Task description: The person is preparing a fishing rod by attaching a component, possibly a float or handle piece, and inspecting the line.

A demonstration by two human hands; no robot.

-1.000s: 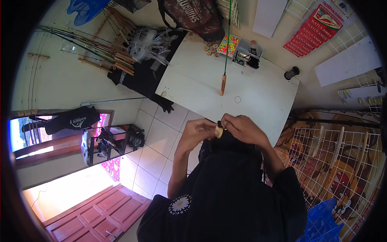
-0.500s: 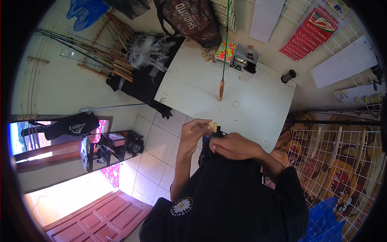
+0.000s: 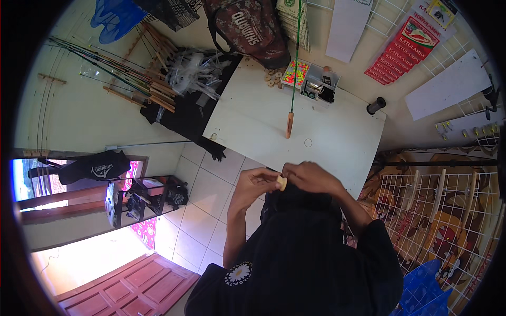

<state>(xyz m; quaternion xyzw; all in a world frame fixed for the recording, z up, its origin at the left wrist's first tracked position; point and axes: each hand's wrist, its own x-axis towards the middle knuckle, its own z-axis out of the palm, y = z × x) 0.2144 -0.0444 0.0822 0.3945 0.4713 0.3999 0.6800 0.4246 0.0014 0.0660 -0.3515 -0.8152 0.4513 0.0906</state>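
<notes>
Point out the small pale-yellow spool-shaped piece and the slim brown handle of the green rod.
Small pale-yellow spool-shaped piece (image 3: pixel 282 183): head view, on its exposed side.
Slim brown handle (image 3: pixel 290 125): head view, about midway along its length.

In the left hand (image 3: pixel 253 188), the pale spool (image 3: pixel 282 183) looks smooth and matt; wood or plastic, I cannot tell. Below the hands, the black shirt (image 3: pixel 305 263) is matt cloth. Beyond them, the counter (image 3: pixel 253 118) is smooth with a faint sheen; the rod handle (image 3: pixel 289 126) looks like wood or cork, the box (image 3: pixel 305 81) smooth plastic. Left of the hands, floor tiles (image 3: pixel 203 192) look glossy; farther beyond, crumpled wrap (image 3: pixel 192 73) is shiny clear plastic. Right of them, the rack (image 3: pixel 400 210) looks like metal wire.
</notes>
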